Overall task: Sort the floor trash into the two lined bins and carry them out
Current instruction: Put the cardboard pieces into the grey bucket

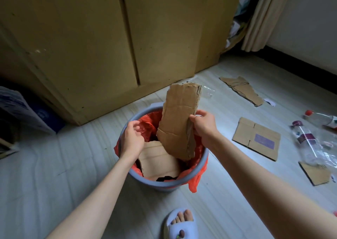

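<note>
A grey bin (160, 185) with a red liner (196, 181) stands on the floor in front of me. My right hand (204, 127) grips the right edge of a folded cardboard piece (178, 118), held upright with its lower end inside the bin. Another cardboard piece (158, 161) lies flat inside. My left hand (132, 138) hovers over the bin's left rim, fingers apart, holding nothing. On the floor to the right lie more cardboard pieces (257, 140) (240, 90) (315, 173) and clear plastic bottles (306, 140) (321, 119).
Yellow-brown cabinet doors (109, 47) stand right behind the bin. A curtain (260, 19) hangs at the far right corner. A blue and white box (20, 107) sits at the left. My slippered foot (179, 224) is just below the bin.
</note>
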`<state>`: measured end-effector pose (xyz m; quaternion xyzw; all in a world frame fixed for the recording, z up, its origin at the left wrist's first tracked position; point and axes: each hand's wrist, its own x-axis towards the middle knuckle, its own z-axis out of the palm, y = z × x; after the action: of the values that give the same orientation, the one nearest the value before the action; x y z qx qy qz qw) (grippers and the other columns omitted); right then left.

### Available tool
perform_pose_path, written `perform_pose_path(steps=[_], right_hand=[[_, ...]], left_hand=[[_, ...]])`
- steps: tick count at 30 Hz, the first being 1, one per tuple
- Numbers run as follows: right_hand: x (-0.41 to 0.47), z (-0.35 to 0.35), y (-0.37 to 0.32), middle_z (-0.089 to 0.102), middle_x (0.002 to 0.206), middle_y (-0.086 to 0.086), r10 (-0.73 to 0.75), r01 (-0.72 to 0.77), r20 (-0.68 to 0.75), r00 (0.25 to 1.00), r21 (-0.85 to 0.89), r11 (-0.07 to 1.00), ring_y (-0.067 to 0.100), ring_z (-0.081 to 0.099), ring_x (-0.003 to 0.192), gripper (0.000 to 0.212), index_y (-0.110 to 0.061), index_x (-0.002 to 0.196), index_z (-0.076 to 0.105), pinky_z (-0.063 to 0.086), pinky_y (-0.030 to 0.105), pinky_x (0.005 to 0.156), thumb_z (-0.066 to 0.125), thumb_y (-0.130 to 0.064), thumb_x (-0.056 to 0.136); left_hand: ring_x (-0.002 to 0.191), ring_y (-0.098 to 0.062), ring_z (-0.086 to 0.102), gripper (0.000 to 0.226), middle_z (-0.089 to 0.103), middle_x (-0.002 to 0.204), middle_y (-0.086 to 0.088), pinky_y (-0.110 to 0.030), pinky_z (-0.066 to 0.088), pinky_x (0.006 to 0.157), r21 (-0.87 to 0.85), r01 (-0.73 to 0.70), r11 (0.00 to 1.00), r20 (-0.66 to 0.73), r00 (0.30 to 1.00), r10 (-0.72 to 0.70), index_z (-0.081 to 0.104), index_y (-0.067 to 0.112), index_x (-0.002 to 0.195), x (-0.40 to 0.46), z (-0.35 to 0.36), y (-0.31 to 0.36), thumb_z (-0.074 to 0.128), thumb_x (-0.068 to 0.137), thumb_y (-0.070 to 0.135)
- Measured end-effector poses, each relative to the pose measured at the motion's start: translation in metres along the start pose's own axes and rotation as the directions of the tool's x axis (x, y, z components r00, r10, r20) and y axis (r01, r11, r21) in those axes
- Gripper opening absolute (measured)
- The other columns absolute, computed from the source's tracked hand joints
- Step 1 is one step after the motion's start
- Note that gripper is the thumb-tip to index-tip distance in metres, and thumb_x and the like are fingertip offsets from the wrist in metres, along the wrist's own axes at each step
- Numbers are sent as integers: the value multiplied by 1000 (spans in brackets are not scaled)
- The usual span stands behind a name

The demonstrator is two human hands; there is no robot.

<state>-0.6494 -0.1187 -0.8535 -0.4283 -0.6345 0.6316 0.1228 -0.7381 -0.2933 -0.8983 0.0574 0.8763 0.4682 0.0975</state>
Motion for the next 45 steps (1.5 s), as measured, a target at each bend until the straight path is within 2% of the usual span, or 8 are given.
perform_pose_path(steps=[5,10,14,20,28,37,43,45], right_hand=[[-2,19,15,61,82,17,98,-38,124,987,-417,908,32,61,79,14,-6,76,60,56,37,75,46,-5,82],[-4,-4,25,62,107,19,-391,357,156,907,-779,516,36,54,102,21,-4,94,61,37,33,72,44,0,81],[6,-30,44,42,135,11,-457,412,259,851,-868,275,33,38,126,48,-8,128,45,36,40,95,52,-9,81],[-1,-30,61,18,156,4,-217,303,216,952,-766,567,30,36,135,70,-13,150,8,40,43,100,36,-2,87],[-1,-26,66,18,155,4,-205,274,190,960,-784,557,38,51,118,69,-17,151,4,44,43,86,35,-7,91],[-2,-31,66,15,155,3,-182,303,243,953,-797,523,38,56,109,72,-17,151,-1,44,41,78,35,-6,90],[5,-40,62,22,156,6,-131,327,320,938,-700,635,33,46,128,62,-21,152,0,39,39,99,31,-19,99],[3,-48,58,27,155,7,-90,289,337,937,-605,742,27,36,137,54,-18,152,8,30,31,108,30,-24,102]], left_hand=[[113,-23,52,33,52,124,-8,-33,40,96,148,-207,967,-48,975,216,49,16,124,0,-3,3,38,94,6],[125,-34,39,34,37,136,-17,-39,33,107,369,-548,750,317,833,453,56,8,118,-10,26,-5,41,89,14],[143,-38,-12,71,-20,155,-9,-66,17,108,632,-547,550,688,722,-72,12,36,147,-14,64,-6,52,90,43],[139,-37,-27,97,-39,148,-2,-72,17,102,793,-496,354,606,701,-376,-5,55,140,-5,101,-21,69,81,37],[139,-46,-20,108,-23,156,3,-74,19,98,767,-605,214,631,649,-425,-6,29,149,0,101,-26,74,77,28],[142,-42,-15,68,-14,158,4,-58,-5,114,790,-613,19,597,762,-252,2,33,149,-11,106,-46,42,94,28],[140,-34,26,68,25,154,-10,-44,24,114,719,-619,315,695,642,-325,27,18,146,15,110,-29,58,88,32],[132,-29,42,58,42,144,-13,-34,36,107,706,-461,538,642,738,-210,36,13,142,10,101,-23,56,90,28]])
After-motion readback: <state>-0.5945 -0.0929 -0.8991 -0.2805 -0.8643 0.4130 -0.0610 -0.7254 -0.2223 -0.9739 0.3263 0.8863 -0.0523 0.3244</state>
